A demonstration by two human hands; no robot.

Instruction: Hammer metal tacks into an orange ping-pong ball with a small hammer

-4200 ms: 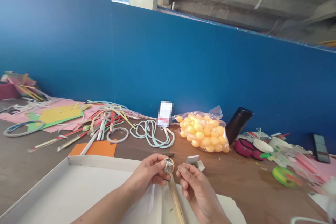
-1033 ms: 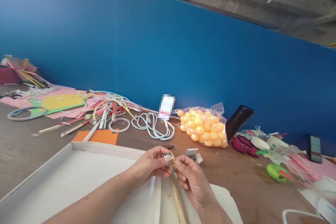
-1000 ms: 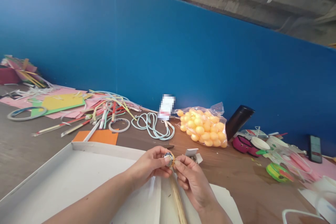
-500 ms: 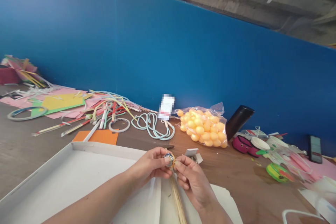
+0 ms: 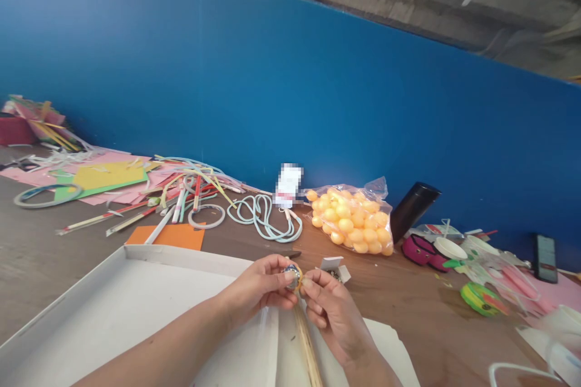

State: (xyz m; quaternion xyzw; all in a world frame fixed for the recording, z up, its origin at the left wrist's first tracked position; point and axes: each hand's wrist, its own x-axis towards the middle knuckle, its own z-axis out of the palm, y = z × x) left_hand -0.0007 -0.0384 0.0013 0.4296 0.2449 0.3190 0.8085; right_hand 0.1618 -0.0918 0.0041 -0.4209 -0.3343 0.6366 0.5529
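My left hand (image 5: 261, 287) is closed around a small orange ball studded with shiny silver pins (image 5: 293, 275), mounted on the top of a bundle of thin wooden sticks (image 5: 307, 344). My right hand (image 5: 329, 308) pinches at the right side of that ball with thumb and forefinger; what it holds there is too small to see. Both hands hover above the right edge of a shallow white tray (image 5: 136, 308). A small open white box (image 5: 334, 266) lies just beyond my right hand.
On the brown table (image 5: 426, 320) sit a bag of orange balls (image 5: 351, 224), a pale green cord (image 5: 265, 221), a black cylinder (image 5: 412, 208), an orange card (image 5: 169, 236), straws and coloured paper (image 5: 136, 193), a phone (image 5: 545, 256) and a green tape roll (image 5: 480, 298). A blue wall stands behind.
Since four seconds ago my right hand has closed in on the ball's side. Over the last second both hands stay nearly still.
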